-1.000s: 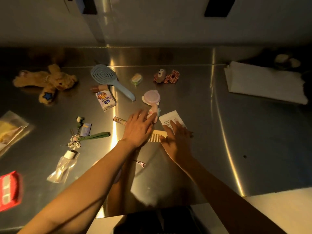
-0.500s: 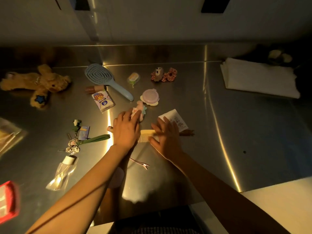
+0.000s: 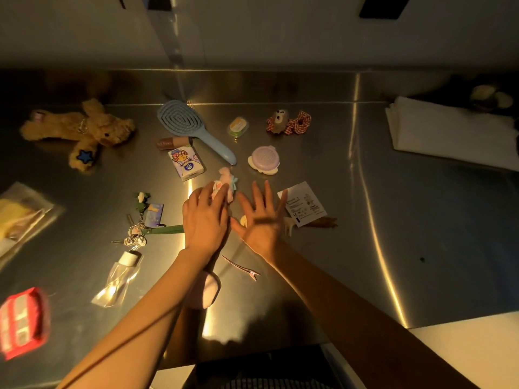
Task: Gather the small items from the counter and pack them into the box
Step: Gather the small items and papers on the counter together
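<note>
Two hands: both ours, out over the middle of the steel counter [image 3: 323,276].
Left hand [image 3: 205,220]: fingers curled over a little pink plush toy [image 3: 226,183]; looks like a loose grip starting, can't tell if it's fully closed on it.
Right hand [image 3: 259,217]: flat, fingers spread, holding nothing, lying on top of a cream comb [image 3: 288,227] whose ends stick out on either side.
Plush handling: soft and light we'd guess, squashy, so pinch the body anywhere.
Comb handling: stiff, thin, flat on slick metal; probably easiest to slide it to the near edge or lift one end by the teeth.
Hair clip [image 3: 241,267]: thin, near edge side, between our forearms; fiddly to pick up.
White sachet [image 3: 304,204]: flat, just right of the right hand, touching the comb end.
Box: none we can spot; nothing packed as far as we see.
Containers: clear pouch [image 3: 24,217] at the left edge with something yellow inside; small lidded purple case [image 3: 265,160] toward the back, contents hidden.
</note>
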`<control>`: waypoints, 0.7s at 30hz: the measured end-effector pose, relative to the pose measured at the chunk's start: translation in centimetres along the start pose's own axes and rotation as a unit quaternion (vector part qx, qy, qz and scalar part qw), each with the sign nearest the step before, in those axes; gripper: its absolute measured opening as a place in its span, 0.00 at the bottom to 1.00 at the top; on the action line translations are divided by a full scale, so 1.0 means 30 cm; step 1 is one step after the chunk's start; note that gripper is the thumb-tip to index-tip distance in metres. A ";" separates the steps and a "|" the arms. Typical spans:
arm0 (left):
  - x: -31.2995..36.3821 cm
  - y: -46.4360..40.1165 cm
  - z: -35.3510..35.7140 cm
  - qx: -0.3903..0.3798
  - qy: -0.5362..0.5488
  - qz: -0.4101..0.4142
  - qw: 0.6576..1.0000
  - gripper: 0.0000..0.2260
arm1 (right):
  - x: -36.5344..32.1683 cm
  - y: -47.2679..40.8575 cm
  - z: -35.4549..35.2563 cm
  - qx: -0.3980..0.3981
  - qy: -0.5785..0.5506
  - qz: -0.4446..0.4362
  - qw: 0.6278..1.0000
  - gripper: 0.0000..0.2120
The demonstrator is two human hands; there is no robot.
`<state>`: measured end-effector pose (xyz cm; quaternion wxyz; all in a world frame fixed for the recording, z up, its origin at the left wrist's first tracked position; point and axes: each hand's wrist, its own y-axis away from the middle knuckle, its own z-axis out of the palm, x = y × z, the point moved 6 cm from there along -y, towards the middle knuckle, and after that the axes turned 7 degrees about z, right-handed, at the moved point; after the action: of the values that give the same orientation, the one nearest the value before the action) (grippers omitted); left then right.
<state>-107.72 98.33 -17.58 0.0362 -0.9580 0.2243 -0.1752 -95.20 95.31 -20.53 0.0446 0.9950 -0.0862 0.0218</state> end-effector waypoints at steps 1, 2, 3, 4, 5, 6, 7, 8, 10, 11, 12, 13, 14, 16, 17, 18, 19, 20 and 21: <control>0.001 0.001 0.002 0.000 0.001 0.001 1.000 0.20 | 0.015 -0.006 0.003 -0.001 -0.003 0.008 1.000 0.34; 0.004 0.000 0.003 0.000 0.003 0.001 1.000 0.20 | 0.034 -0.010 0.002 -0.001 -0.015 0.018 1.000 0.33; 0.009 0.000 0.003 0.001 0.006 -0.001 1.000 0.21 | 0.054 -0.015 0.004 0.008 -0.032 0.025 0.999 0.32; 0.015 -0.001 0.003 0.002 0.009 -0.002 1.000 0.21 | 0.072 -0.019 0.007 0.018 -0.047 0.031 0.998 0.31; 0.021 -0.003 0.004 0.003 0.013 -0.003 1.000 0.21 | 0.090 -0.023 0.006 0.030 -0.053 0.037 0.997 0.31; 0.029 -0.005 0.004 0.003 0.016 -0.002 1.000 0.22 | 0.108 -0.024 0.005 0.037 -0.051 0.046 0.997 0.31; 0.037 -0.007 0.007 0.002 0.019 -0.001 1.000 0.22 | 0.125 -0.025 0.003 0.042 -0.048 0.056 0.996 0.32; 0.045 -0.009 0.010 0.001 0.021 0.002 1.000 0.22 | 0.145 -0.025 0.002 0.040 -0.042 0.068 0.996 0.34; 0.059 -0.013 0.018 -0.003 0.023 0.008 1.000 0.22 | 0.192 -0.023 0.008 0.033 -0.029 0.096 0.994 0.38; 0.070 -0.017 0.024 -0.007 0.025 0.013 1.000 0.22 | 0.218 -0.018 0.011 0.028 -0.023 0.109 0.993 0.40; 0.082 -0.020 0.030 -0.012 0.027 0.020 0.999 0.23 | 0.244 -0.014 0.009 0.024 -0.019 0.121 0.992 0.41; 0.096 -0.024 0.037 -0.016 0.030 0.027 0.999 0.23 | 0.271 -0.011 0.015 0.018 -0.019 0.134 0.991 0.41; 0.111 -0.027 0.045 -0.019 0.031 0.035 0.999 0.23 | 0.300 -0.006 0.022 0.011 -0.024 0.149 0.988 0.40; 0.149 -0.035 0.061 -0.026 0.035 0.051 0.998 0.23 | 0.358 0.007 0.037 0.006 -0.039 0.171 0.984 0.39; 0.170 -0.039 0.072 -0.030 0.038 0.057 0.997 0.23 | 0.385 0.017 0.040 0.008 -0.044 0.177 0.983 0.38; 0.192 -0.042 0.082 -0.031 0.041 0.065 0.997 0.22 | 0.412 0.026 0.041 0.011 -0.048 0.178 0.983 0.37; 0.216 -0.046 0.095 -0.034 0.042 0.072 0.996 0.22 | 0.440 0.032 0.044 0.015 -0.052 0.177 0.983 0.36; 0.241 -0.049 0.106 -0.037 0.039 0.080 0.995 0.22 | 0.466 0.039 0.047 0.011 -0.056 0.174 0.983 0.35; 0.266 -0.053 0.120 -0.042 0.036 0.087 0.995 0.21 | 0.490 0.046 0.050 0.007 -0.060 0.171 0.983 0.35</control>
<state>-99.09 96.20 -18.17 0.0032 -0.9286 0.3150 -0.1963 -80.91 91.32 -21.15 0.0280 0.9655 -0.2571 -0.0296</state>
